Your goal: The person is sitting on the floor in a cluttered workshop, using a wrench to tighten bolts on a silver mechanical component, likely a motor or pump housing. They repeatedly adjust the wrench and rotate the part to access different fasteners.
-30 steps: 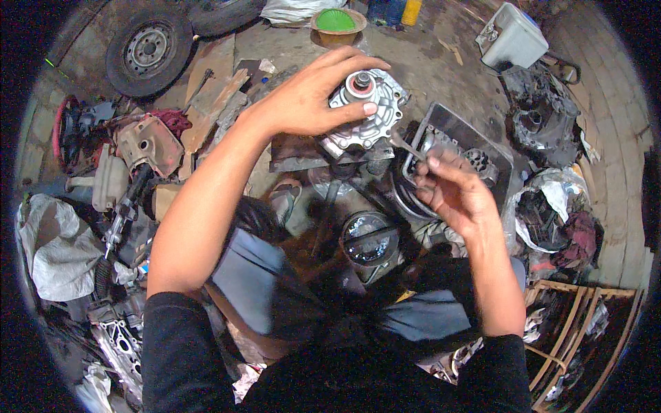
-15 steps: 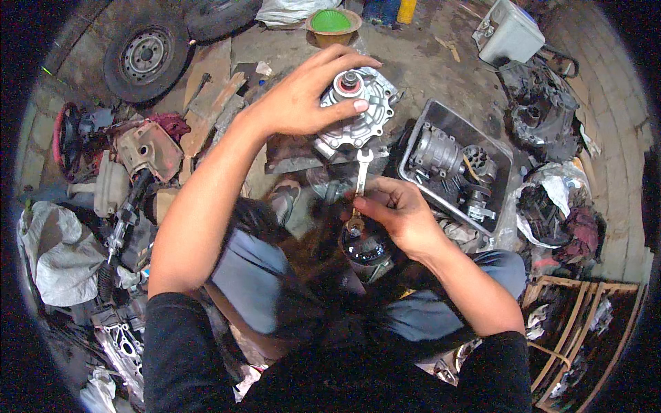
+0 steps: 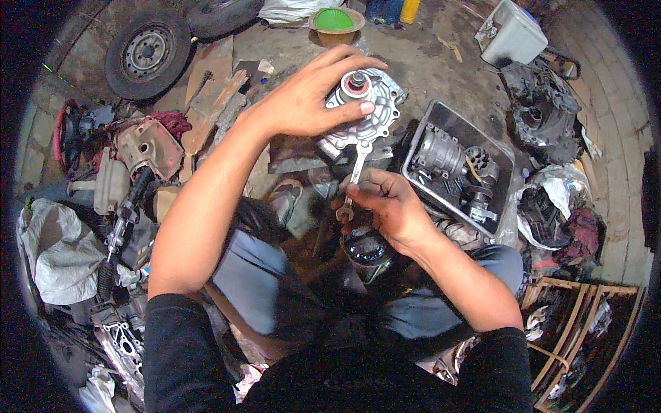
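Note:
A silvery cast-metal housing (image 3: 377, 122), with a shaft stub and a reddish ring on top, is in front of me. My left hand (image 3: 313, 93) wraps round its left and far side, the thumb lying across its face. Between the fingers of my right hand (image 3: 389, 203) is a double open-ended wrench (image 3: 359, 167). The wrench's far jaw meets the near edge of the housing, where a bolt seems to sit, though the bolt itself is too small to make out. Its other jaw points down toward my lap. Below my right hand is a dark, glossy round object (image 3: 367, 249).
Right of the housing stands a black tray (image 3: 421, 138) with a cylindrical compressor-like part and other metal pieces. A wheel (image 3: 148, 55) lies far left, a bowl with a green basin (image 3: 335, 23) at the back. Greasy parts, bags and a rusty frame (image 3: 571, 344) surround me.
The wrench has moved up against the housing's edge and tilted, its near end swinging left. My right hand has shifted slightly left. The left hand keeps its hold.

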Demonstrator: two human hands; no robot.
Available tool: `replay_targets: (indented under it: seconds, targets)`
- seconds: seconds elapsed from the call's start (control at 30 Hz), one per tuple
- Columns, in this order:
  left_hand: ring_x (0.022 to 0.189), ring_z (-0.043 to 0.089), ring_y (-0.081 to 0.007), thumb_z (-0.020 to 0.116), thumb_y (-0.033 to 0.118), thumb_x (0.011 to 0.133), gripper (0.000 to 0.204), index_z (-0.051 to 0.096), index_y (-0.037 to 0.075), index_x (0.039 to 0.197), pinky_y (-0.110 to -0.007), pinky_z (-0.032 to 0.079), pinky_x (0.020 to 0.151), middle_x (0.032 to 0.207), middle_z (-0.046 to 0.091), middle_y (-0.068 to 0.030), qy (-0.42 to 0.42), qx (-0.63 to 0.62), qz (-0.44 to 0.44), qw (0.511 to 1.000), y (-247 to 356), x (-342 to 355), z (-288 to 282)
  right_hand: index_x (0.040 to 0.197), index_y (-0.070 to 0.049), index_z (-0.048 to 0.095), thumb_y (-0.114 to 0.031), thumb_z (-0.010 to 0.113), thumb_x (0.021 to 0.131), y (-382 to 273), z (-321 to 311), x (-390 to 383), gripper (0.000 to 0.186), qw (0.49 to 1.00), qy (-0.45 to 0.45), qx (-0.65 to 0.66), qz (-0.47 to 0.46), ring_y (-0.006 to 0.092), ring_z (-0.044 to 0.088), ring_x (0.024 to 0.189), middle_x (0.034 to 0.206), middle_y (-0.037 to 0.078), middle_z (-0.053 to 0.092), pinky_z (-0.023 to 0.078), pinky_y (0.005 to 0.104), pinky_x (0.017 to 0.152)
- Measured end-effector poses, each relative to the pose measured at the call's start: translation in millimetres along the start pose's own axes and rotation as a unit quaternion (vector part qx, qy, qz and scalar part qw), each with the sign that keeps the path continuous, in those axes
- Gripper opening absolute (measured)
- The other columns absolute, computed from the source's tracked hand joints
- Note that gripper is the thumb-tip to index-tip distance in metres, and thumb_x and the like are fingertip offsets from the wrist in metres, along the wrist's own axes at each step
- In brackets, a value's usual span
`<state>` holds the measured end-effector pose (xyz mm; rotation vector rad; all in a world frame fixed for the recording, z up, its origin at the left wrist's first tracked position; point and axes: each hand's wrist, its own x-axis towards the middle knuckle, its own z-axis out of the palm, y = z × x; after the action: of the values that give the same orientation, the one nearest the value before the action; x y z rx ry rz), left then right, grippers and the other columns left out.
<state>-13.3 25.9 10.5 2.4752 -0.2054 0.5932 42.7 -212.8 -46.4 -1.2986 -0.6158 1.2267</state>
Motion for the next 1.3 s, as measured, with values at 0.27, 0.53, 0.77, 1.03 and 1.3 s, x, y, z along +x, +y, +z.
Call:
replay_targets:
  seconds: [0.27, 0.53, 0.77, 1.03, 1.3]
  targets:
    - [0.137, 0.048, -0.0336, 0.070, 0.032, 0.090, 0.060, 0.055, 0.007, 0.142, -0.045, 0.035, 0.117, 0.142, 0.052, -0.0162, 0.004, -0.004, -0.005, 1.000, 0, -1, 0, 0.097, 0.001, 0.073, -0.016, 0.074, 0.090, -7, -15, -7, 0.018, 0.996, 0.058, -0.066, 0.025, 0.0131, 0.062, 0.076, 0.084, 0.006, 0.073, 0.046, 0.0299, 0.070]
    - [0.137, 0.049, -0.0326, 0.070, 0.032, 0.090, 0.060, 0.055, 0.006, 0.142, -0.044, 0.035, 0.117, 0.141, 0.054, -0.0159, 0.007, -0.001, -0.003, 1.000, 0, 0, 1, 0.089, 0.002, 0.071, -0.014, 0.078, 0.086, -30, -18, -17, 0.018, 0.989, 0.139, -0.045, 0.031, 0.0147, 0.064, 0.066, 0.075, 0.009, 0.072, 0.045, 0.0285, 0.062]
    - [0.136, 0.049, -0.0322, 0.069, 0.031, 0.090, 0.059, 0.056, 0.006, 0.141, -0.044, 0.035, 0.117, 0.141, 0.054, -0.0155, 0.002, -0.007, -0.007, 1.000, 1, 0, -1, 0.090, 0.005, 0.066, -0.009, 0.076, 0.088, -52, -39, -9, 0.017, 0.987, 0.161, 0.017, 0.023, 0.0207, 0.066, 0.064, 0.073, 0.012, 0.068, 0.054, 0.0322, 0.057]
    - [0.136, 0.049, -0.0332, 0.070, 0.030, 0.090, 0.059, 0.055, 0.007, 0.142, -0.045, 0.036, 0.117, 0.140, 0.054, -0.0164, 0.003, -0.005, 0.002, 1.000, -3, 2, 1, 0.103, 0.003, 0.063, -0.011, 0.074, 0.091, -62, -45, 22, 0.021, 0.975, 0.207, 0.079, 0.027, 0.0216, 0.069, 0.071, 0.086, 0.012, 0.069, 0.056, 0.0315, 0.059]
    - [0.135, 0.050, -0.0339, 0.072, 0.028, 0.088, 0.061, 0.055, 0.009, 0.143, -0.045, 0.037, 0.116, 0.139, 0.053, -0.0163, 0.003, -0.014, -0.001, 1.000, -3, 0, 1, 0.110, -0.001, 0.064, -0.015, 0.072, 0.094, -64, -37, 42, 0.023, 0.973, 0.215, 0.079, -0.037, 0.0178, 0.064, 0.064, 0.083, 0.009, 0.068, 0.049, 0.0283, 0.054]
